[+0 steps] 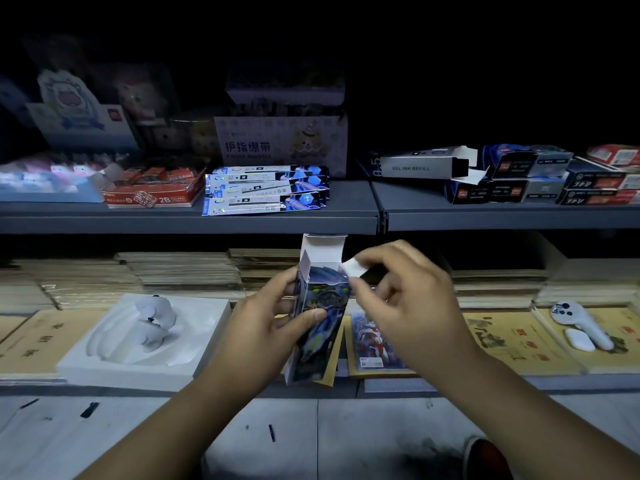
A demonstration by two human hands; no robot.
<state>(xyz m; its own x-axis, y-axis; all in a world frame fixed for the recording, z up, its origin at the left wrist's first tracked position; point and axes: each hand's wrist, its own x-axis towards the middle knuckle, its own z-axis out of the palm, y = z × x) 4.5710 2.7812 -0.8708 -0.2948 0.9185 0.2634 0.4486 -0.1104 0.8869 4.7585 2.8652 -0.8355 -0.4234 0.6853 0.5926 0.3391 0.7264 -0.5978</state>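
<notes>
**Operator:** What do I have here?

**Spotter:** Your left hand (263, 323) grips a tall carton (327, 296) just above the front of the lower shelf, between your two hands. It leans a little. Your thumb lies across its front and your fingers curl round its far side. It is printed dark blue with a yellowish picture, and it is white inside. The top is open and the lid flap (323, 245) stands up. Your right hand (412, 306) pinches a small white side flap (353, 266) between thumb and forefinger.

**Operator:** What can't you make out?

**Spotter:** Everything above the upper shelf (187, 221) is lost in darkness. The carton's print is too blurred to read, and I cannot see inside it.

**Operator:** And around me?

**Spotter:** On the upper shelf are a grey refill box (422, 166), some blue pen packs (266, 190) and a red 2B box (152, 192). Below, yellow notebooks (519, 341) lie in rows. To your left, a white tray (138, 362) holds a white figure (156, 320). A red-and-white card (372, 341) lies just right of the carton, partly under your right wrist. Far right lies a white handheld device (581, 323).
</notes>
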